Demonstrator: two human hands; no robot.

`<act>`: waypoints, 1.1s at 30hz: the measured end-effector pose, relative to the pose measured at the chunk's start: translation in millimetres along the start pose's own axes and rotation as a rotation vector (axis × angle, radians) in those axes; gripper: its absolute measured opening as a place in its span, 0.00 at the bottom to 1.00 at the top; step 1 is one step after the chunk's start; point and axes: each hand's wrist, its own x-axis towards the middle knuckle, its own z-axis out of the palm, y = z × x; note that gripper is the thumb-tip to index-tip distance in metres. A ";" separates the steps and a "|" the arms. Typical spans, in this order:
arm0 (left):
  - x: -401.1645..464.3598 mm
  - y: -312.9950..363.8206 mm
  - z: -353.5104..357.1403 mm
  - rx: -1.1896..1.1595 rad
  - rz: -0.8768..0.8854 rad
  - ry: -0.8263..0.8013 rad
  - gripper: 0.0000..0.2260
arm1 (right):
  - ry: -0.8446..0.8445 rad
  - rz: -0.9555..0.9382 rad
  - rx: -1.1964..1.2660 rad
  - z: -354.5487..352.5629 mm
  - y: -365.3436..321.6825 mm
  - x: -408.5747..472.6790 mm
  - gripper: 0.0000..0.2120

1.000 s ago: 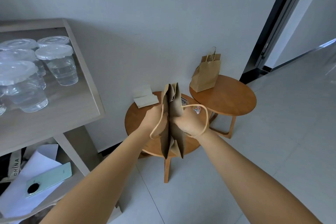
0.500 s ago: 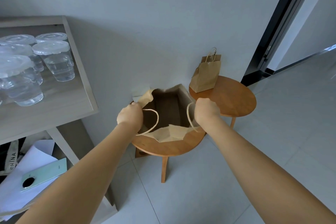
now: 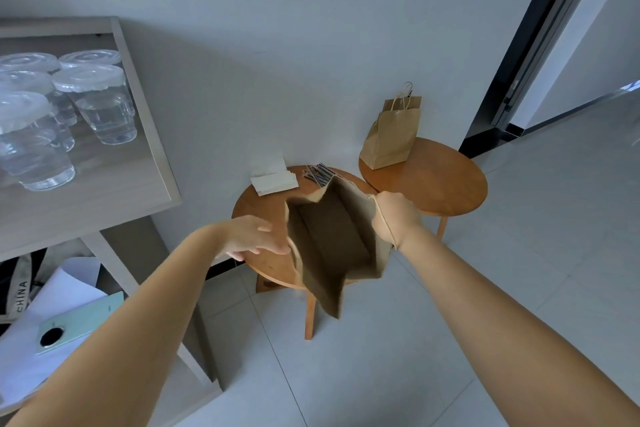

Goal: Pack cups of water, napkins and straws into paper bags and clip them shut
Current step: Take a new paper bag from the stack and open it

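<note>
An open brown paper bag hangs over the near round wooden table, its mouth spread wide and nothing visible inside. My right hand grips its right rim, the rope handle lying across the wrist. My left hand is just left of the bag with fingers spread and relaxed, holding nothing. White napkins and dark wrapped straws lie at the back of that table. Several lidded cups of water stand on the shelf at left.
A second brown paper bag stands on the far round table. The grey shelf unit holds a mint phone and white paper on its lower level. Tiled floor and a dark door frame lie to the right.
The flat folded bag was pulled open by both hands. My left hand has since let go of its left rim and spread open, while the right hand keeps its hold.
</note>
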 end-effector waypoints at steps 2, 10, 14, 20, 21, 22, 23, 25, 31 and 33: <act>2.0 -3.7 -11.6 -0.087 0.011 0.001 0.31 | -0.020 -0.022 -0.030 3.6 -2.4 2.9 0.07; 38.8 18.2 24.6 0.247 0.142 0.173 0.37 | -0.218 -0.063 -0.060 25.2 -39.2 30.7 0.06; 70.6 -9.1 35.0 0.350 0.106 0.316 0.15 | -0.319 -0.060 -0.005 39.2 -53.0 56.0 0.13; 115.9 -45.1 20.2 0.404 0.029 0.296 0.10 | -0.454 -0.049 0.042 70.9 -52.0 112.5 0.07; 124.7 -47.0 17.3 0.391 0.018 0.285 0.09 | -0.474 -0.059 0.051 77.2 -52.3 125.6 0.05; 134.0 -47.9 13.7 0.369 0.007 0.276 0.09 | -0.494 -0.073 0.057 83.5 -53.0 139.6 0.05; 143.5 -47.7 9.9 0.349 -0.001 0.272 0.09 | -0.513 -0.090 0.060 90.0 -54.2 154.3 0.04; 162.0 -45.3 2.7 0.307 -0.027 0.264 0.09 | -0.548 -0.120 0.067 101.9 -56.8 183.7 0.03; 218.5 -31.2 -19.7 0.219 -0.173 0.230 0.07 | -0.663 -0.181 0.101 129.2 -60.0 266.4 0.03; 233.0 -25.1 -26.4 0.207 -0.219 0.224 0.07 | -0.705 -0.203 0.103 134.4 -59.5 290.3 0.01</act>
